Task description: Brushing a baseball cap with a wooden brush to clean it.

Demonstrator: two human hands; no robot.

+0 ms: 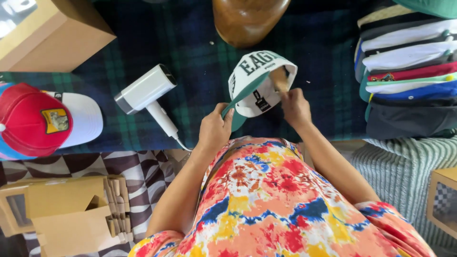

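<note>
Above the plaid cloth [143, 43], left hand [214, 131] pinching cap [254, 81] brim, right hand [295, 107] gripping its inner edge.

Both bare arms reached forward, elbows bent. The left hand [215, 129] pinched with curled fingers [227, 115]; the right hand [295, 107] was closed, its wrist angled inward.

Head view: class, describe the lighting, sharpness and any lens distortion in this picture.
Head view: bright, even light with soft shadows; the cap and both hands, left and right, are sharp; wide-lens bending curves the edges near the box and the cap stack.
</note>
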